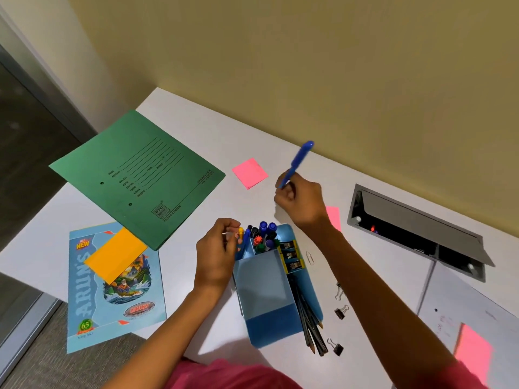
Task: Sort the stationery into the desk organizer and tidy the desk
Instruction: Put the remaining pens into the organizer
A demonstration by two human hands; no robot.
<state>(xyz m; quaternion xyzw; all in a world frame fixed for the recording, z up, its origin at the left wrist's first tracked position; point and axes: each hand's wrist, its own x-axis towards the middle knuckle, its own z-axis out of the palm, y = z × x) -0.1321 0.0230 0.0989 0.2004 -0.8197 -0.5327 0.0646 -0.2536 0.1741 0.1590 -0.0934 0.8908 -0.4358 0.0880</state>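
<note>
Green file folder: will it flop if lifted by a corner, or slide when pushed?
Probably fairly stiff: the green file folder overhangs the desk edge without visible droop. Thin card, so likely light and apt to slide on the smooth top. Its near corner meets the orange paper, which might drag along.

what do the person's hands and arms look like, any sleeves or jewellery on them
The left hand and the right hand are bare, with no ring, watch, bracelet or glove in view. No sleeve covers either forearm. The only clothing that shows is a pinkish-red top at the bottom edge of the view, close to the body.
</note>
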